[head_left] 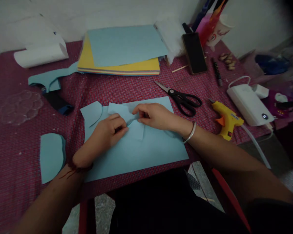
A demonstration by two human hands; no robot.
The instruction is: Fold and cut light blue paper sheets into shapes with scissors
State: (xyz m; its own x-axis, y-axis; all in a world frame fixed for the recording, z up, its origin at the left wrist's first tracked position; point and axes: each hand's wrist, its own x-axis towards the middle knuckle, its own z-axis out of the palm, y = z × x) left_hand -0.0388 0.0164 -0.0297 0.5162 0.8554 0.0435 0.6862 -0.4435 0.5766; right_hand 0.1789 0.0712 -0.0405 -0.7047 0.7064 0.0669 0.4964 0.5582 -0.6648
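A large light-blue sheet of paper (136, 156) lies on the table in front of me. Over it, a smaller light-blue paper piece (136, 131) is between my two hands. My left hand (111, 131) has its thumb and fingers pinched on the left part of that piece. Coming from the right, my right hand (152, 115) pinches it with thumb and forefinger. Another cut paper piece (91, 110) with a curved edge rests at the sheet's upper left corner. Further left lies a rounded blue cutout (52, 157).
Black-handled scissors (183, 99) lie beyond my right hand. A yellow glue gun (226, 120) and a white power bank (250, 104) sit to the right. At the back are a paper stack (122, 47), a phone (194, 53) and a white paper roll (42, 55).
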